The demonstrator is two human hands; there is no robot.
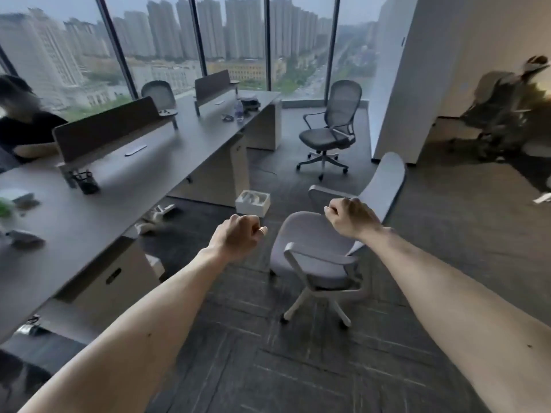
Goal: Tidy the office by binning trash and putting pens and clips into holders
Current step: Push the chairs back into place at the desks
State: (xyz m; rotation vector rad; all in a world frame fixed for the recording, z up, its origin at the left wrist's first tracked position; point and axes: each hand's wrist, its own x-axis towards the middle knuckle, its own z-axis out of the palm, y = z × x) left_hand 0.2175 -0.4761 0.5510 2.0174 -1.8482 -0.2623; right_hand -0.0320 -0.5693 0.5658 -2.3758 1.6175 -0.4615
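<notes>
Both my arms reach forward over the carpet. My left hand (237,236) is curled into a loose fist with nothing visible in it. My right hand (350,217) is also closed, held above a white office chair (316,257). A white bin (252,202) with pale trash inside stands on the floor by the desk leg, just beyond my left hand. A black mesh holder (87,182) sits on the long grey desk (134,186) at the left. Blurred white and green items (16,201) lie at the desk's left edge.
A grey mesh chair (329,131) stands farther back near the windows. A person in black (24,129) sits behind the desk divider at the left. White scraps (155,217) lie on the floor under the desk. A bottle (238,110) stands at the desk's far end.
</notes>
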